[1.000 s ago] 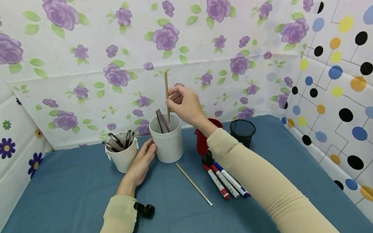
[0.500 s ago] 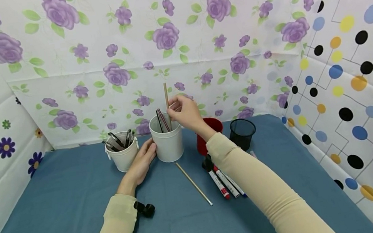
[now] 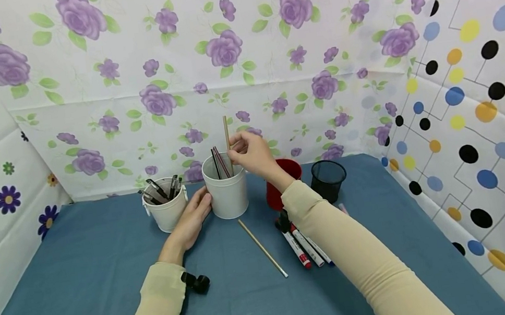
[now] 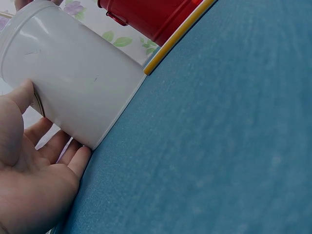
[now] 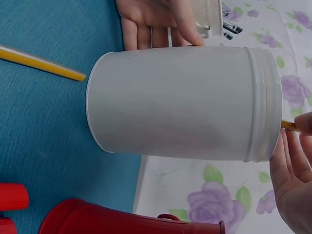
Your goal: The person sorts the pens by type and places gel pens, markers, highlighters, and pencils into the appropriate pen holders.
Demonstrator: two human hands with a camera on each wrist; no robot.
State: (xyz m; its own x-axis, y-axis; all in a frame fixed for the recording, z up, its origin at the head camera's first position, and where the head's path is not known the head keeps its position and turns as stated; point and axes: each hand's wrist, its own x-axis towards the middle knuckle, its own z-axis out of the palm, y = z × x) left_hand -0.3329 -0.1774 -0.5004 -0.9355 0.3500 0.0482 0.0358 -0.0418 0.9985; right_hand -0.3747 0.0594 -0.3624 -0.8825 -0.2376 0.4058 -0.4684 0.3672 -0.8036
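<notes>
Pencil (image 3: 226,129) stands upright, pinched between the thumb and fingers of your right grip (image 3: 254,152), its lower end inside the tall white pot (image 3: 228,198). Your left grip (image 3: 190,220) rests against that pot's side, thumb and fingers apart. Left of it sits a small white pail (image 3: 168,216) of pens (image 3: 157,189); nearer you than your right grip, another pencil (image 3: 262,249) lies on the blue-covered counter (image 3: 107,280).

No text, label, brand or number can be read. White barrels of markers (image 3: 309,249) on table (image 3: 107,280): surface details too small for reading any letters.
</notes>
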